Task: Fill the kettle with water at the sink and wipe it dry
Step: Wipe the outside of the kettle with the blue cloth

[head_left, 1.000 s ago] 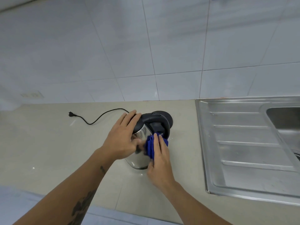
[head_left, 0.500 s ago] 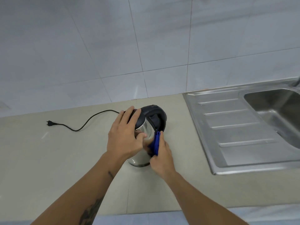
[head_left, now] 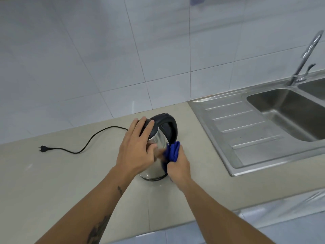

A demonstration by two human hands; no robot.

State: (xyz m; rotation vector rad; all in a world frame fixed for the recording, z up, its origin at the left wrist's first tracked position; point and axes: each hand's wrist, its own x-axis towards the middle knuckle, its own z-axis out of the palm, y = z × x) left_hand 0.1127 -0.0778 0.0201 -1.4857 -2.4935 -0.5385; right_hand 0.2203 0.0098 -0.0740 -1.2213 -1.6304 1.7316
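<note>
Right hand clamped on a bunched blue cloth, pressing it against the lower right flank of the steel electric kettle; a smear of motion blur at the contact, so probably mid-rub. Left hand spread flat, fingers apart, over the kettle's black lid and upper left side, thumb lying across the shiny wall, steadying rather than gripping. Kettle upright on the beige bench, black handle arching at its 1 o'clock side toward the tiled wall. Black power cord running out from behind the left hand toward 9 o'clock, looping along the bench and ending in a loose plug, well apart from the kettle. At 3 o'clock from the kettle, stainless sink unit: ribbed drainboard nearest, basin beyond it, chrome tap rising at about 2 o'clock.
</note>
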